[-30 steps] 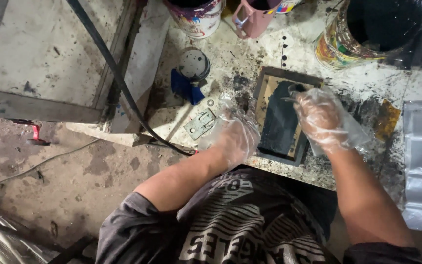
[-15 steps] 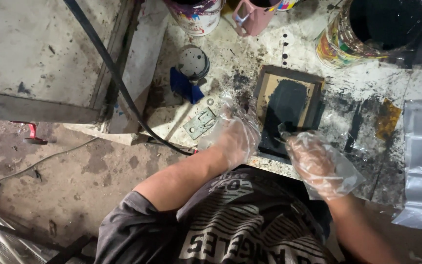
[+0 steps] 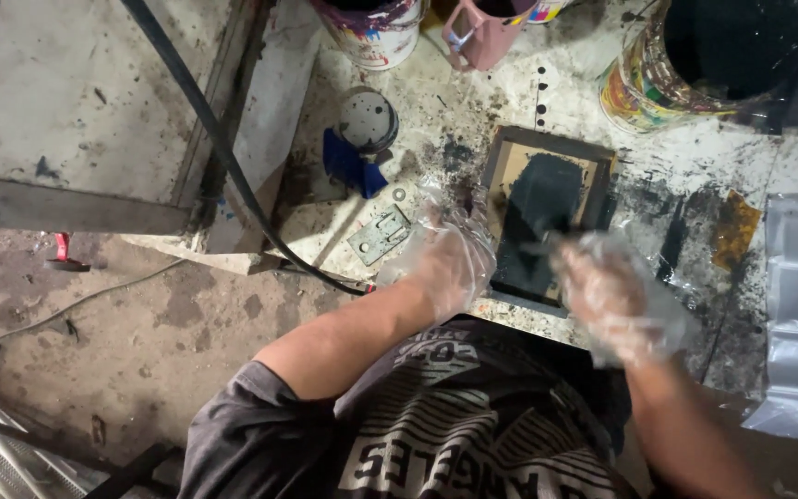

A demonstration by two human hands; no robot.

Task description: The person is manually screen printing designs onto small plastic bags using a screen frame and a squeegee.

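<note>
Pressing the frame's edge, the gloved left hand [image 3: 450, 263] steadies the black-painted panel [image 3: 542, 222]; right hand [image 3: 611, 296] blurred above it — grip unclear — wet paint could smear if the loose glove drags

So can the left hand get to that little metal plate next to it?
Probably yes. The left hand rests at the dark panel's edge, and the small metal plate lies just beside it on the stained table, with nothing between them.
</note>
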